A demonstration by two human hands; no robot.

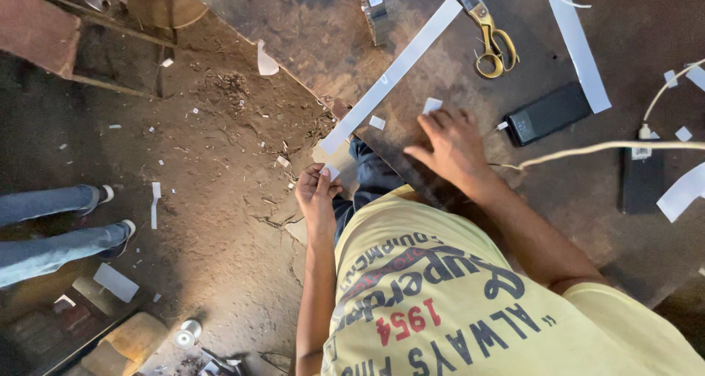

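My left hand (317, 194) is off the table's edge, above the dirt floor, its fingers pinched on a small white paper piece (332, 172). My right hand (452, 145) lies on the dark brown table (308, 23), fingers spread. Its fingertips are next to another small white piece (432, 104). A long white paper strip (393, 75) lies diagonally across the table between the two hands, and its lower end juts over the edge close to my left hand.
Scissors with gold handles (493, 49) lie beyond my right hand. To its right are a black flat device (547, 113), a cream cable (602, 148), a second black device (642, 179) and more white strips (580, 45). Another person's legs in jeans (51, 225) stand at left. A small roll (187, 334) lies on the floor.
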